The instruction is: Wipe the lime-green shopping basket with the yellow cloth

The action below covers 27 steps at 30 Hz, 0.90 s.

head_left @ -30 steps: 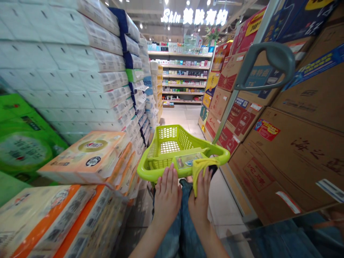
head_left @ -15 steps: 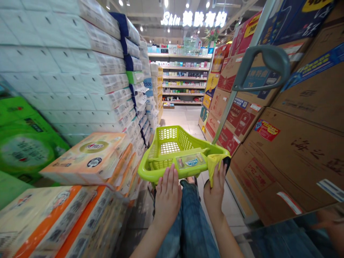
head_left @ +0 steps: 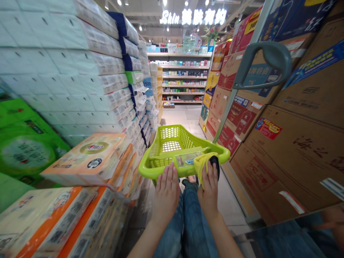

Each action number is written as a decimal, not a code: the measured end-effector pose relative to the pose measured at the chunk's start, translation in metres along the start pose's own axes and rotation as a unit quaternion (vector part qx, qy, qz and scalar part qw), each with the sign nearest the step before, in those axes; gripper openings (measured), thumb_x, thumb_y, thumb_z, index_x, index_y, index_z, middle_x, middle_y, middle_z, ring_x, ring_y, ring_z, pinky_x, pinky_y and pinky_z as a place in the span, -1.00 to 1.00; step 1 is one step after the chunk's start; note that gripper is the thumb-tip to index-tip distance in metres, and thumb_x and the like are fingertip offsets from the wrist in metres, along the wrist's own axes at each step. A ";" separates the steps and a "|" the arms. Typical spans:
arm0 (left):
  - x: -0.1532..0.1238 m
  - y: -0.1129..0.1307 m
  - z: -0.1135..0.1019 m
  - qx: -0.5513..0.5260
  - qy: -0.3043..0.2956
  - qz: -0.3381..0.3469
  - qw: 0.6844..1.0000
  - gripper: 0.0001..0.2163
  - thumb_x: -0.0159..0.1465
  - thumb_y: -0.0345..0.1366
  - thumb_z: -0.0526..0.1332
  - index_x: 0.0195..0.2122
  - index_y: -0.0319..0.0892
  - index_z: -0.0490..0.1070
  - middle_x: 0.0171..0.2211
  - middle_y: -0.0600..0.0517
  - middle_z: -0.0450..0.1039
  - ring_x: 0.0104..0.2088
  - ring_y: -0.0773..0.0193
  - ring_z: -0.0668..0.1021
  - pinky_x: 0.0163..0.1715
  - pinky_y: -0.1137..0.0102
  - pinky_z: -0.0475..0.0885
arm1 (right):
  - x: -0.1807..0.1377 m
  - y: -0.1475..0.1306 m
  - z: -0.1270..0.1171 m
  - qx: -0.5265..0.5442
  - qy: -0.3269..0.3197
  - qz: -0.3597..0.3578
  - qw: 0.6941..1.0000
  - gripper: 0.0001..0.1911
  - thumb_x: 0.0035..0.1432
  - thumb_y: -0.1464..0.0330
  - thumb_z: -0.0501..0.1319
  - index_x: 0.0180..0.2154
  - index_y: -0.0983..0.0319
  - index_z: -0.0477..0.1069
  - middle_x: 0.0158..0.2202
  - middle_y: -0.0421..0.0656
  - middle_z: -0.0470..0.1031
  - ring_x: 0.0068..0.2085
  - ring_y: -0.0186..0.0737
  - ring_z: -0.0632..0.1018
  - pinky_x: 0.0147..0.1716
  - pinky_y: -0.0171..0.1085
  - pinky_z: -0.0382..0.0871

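Observation:
A lime-green shopping trolley basket (head_left: 168, 154), with perforated sides, stands in front of my knees. My left hand (head_left: 167, 190) lies with outstretched fingers against its near rim, left of the middle. Its thumb is hidden. Farther right, my right hand (head_left: 210, 190) presses a yellow cloth (head_left: 200, 165) over the near rim. Something black (head_left: 214, 162) shows at the cloth's right side; I cannot tell if it belongs to the cloth. A clear-covered label panel (head_left: 185, 159) sits on the basket's near part, partly covered by the cloth.
A grey trolley handle (head_left: 263, 66) on a metal pole rises at the right. Stacked tissue packs (head_left: 104, 68) line the left, with orange tissue packs (head_left: 88, 154) nearer. Cartons (head_left: 295, 150) wall the right side. Shelves of small goods (head_left: 185, 77) stand at the aisle's far end.
My right hand has slid left along the near rim with the yellow cloth, which now covers part of the label panel. My left hand has stayed almost in place.

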State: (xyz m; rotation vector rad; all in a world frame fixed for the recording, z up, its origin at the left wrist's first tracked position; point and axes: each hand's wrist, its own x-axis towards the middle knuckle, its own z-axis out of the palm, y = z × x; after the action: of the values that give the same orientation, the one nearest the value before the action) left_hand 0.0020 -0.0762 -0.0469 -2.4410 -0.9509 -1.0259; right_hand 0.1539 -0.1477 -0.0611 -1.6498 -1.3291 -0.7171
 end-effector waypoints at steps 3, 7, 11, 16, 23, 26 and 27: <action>0.003 0.000 0.001 -0.002 -0.007 -0.003 1.000 -0.36 0.38 -0.35 0.03 0.42 -0.31 -0.23 0.34 -0.22 0.14 0.37 0.10 0.17 0.36 0.15 -0.01 | 0.007 0.018 -0.005 0.023 0.009 0.045 0.999 -0.22 0.21 0.61 -0.13 0.42 0.15 -0.19 0.44 -0.02 -0.07 0.43 0.07 -0.05 0.27 0.33 0.06; 0.009 -0.002 0.004 -0.005 -0.011 -0.007 1.000 -0.35 0.37 -0.36 0.03 0.42 -0.33 -0.24 0.35 -0.24 0.11 0.37 0.07 0.17 0.35 0.12 0.03 | 0.010 0.007 0.002 0.035 0.012 0.080 0.996 -0.21 0.20 0.60 -0.13 0.42 0.14 -0.22 0.45 -0.04 -0.12 0.44 0.08 -0.10 0.27 0.36 0.05; 0.018 -0.011 0.012 -0.018 -0.021 -0.016 0.999 -0.32 0.35 -0.35 0.05 0.42 -0.34 -0.25 0.38 -0.26 0.03 0.40 0.02 0.09 0.35 0.08 0.03 | 0.009 -0.030 0.022 0.001 -0.036 0.032 0.999 -0.18 0.18 0.62 -0.10 0.42 0.18 -0.25 0.44 -0.01 -0.08 0.44 0.09 -0.11 0.28 0.30 0.07; 0.029 -0.031 0.023 -0.024 -0.035 -0.003 0.999 -0.30 0.32 -0.38 0.05 0.42 -0.37 -0.27 0.40 -0.27 -0.02 0.41 0.00 0.04 0.35 0.06 0.02 | 0.012 -0.029 0.035 -0.029 -0.096 -0.057 0.993 -0.20 0.18 0.64 -0.07 0.41 0.17 -0.14 0.38 -0.04 0.13 0.44 -0.05 -0.07 0.33 0.13 0.07; 0.035 -0.037 0.028 -0.029 -0.037 0.016 0.999 -0.32 0.33 -0.36 0.05 0.41 -0.40 -0.25 0.40 -0.28 -0.02 0.42 0.01 0.01 0.35 0.07 0.02 | 0.022 0.009 0.029 -0.009 0.017 0.097 0.995 -0.11 0.10 0.64 -0.10 0.42 0.17 -0.29 0.47 -0.04 -0.22 0.45 0.05 -0.20 0.31 0.32 -0.05; 0.034 -0.029 0.030 -0.032 -0.033 0.011 0.999 -0.33 0.33 -0.37 0.04 0.41 -0.39 -0.22 0.40 -0.28 -0.03 0.42 0.00 0.02 0.35 0.05 0.01 | 0.021 -0.018 0.042 -0.004 0.007 0.090 0.996 -0.12 0.11 0.64 -0.09 0.42 0.24 -0.32 0.47 -0.01 -0.23 0.45 0.05 -0.22 0.31 0.30 -0.02; 0.035 -0.027 0.030 -0.031 -0.031 0.009 0.999 -0.34 0.33 -0.37 0.03 0.41 -0.39 -0.21 0.40 -0.28 -0.03 0.41 0.00 0.02 0.35 0.05 0.01 | 0.019 -0.028 0.048 -0.009 -0.008 0.066 0.998 -0.14 0.12 0.63 -0.08 0.42 0.25 -0.29 0.46 0.01 -0.18 0.45 0.05 -0.21 0.31 0.28 0.00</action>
State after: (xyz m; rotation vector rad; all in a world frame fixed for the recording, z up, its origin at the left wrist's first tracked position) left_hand 0.0169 -0.0252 -0.0417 -2.5417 -0.9268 -0.9935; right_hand 0.1284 -0.0954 -0.0588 -1.7421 -1.2142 -0.6399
